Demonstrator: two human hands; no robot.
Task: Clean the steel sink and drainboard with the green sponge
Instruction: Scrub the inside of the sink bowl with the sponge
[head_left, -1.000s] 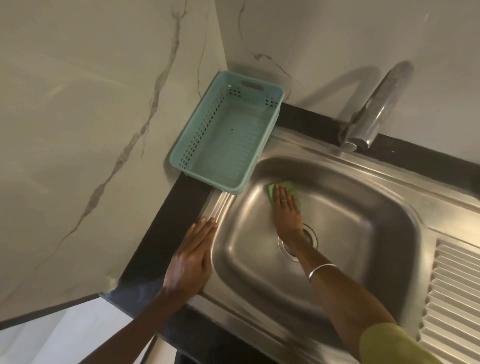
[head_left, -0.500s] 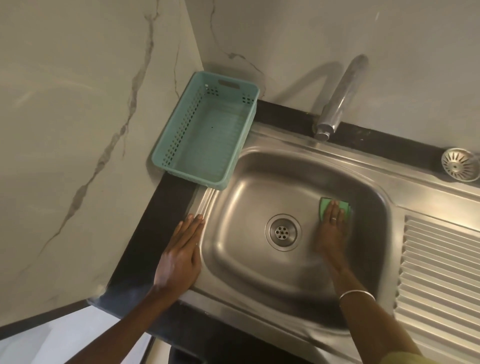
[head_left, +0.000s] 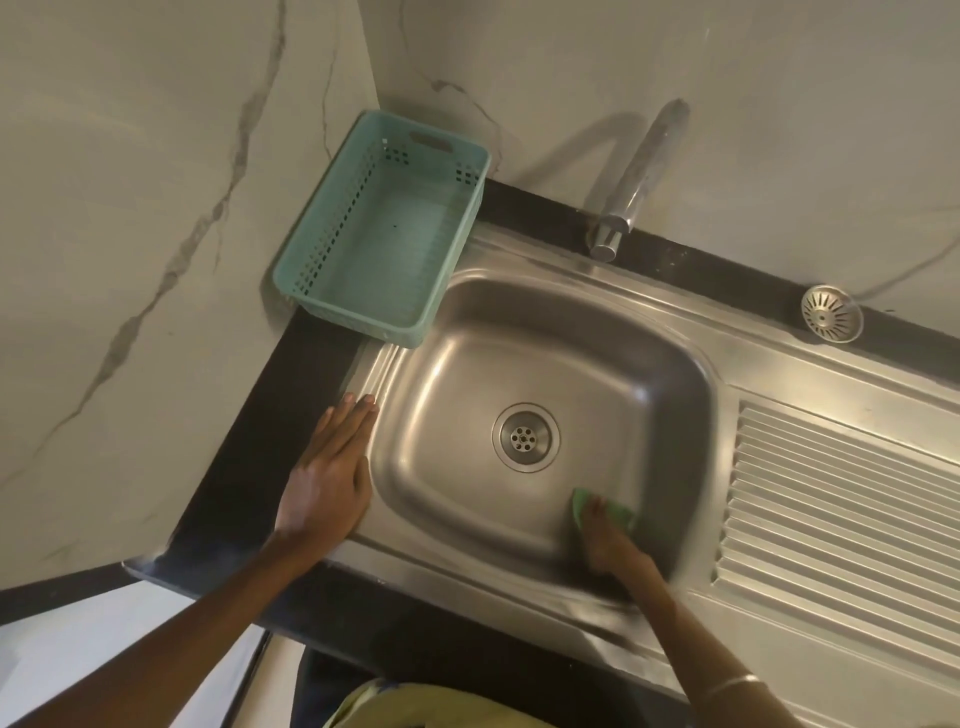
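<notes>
Upper left of frame: I see marbled wall panels meeting in a corner.

Basket, teal plastic, perforated sides, sits on the black counter against that corner. Its near right corner overhangs the sink rim. Nothing inside that I can make out.

Left hand, lower left of centre: flat, palm down, fingers straight and close together, holding nothing. It lies across the counter edge and the sink's left rim; fingertips point up-frame toward the basket, well short of it.

Sink, centre: steel basin, drain in the middle of the floor, uncovered.

Tap, upper centre-right: spout comes off the back wall and hangs over the sink's rear rim.

Right hand, lower right of the basin: fingers pressed down on the sponge, flat rather than curled, as far as motion blur lets me judge. Sponge is green, on the basin floor at the near right corner, right of and below the drain. Only its far edge shows past the fingers. A thin bangle sits on that forearm.

Drainboard, right of frame: ribbed steel, bare.

Strainer, upper right: lies on the counter strip behind the drainboard, just beside the wall.
</notes>
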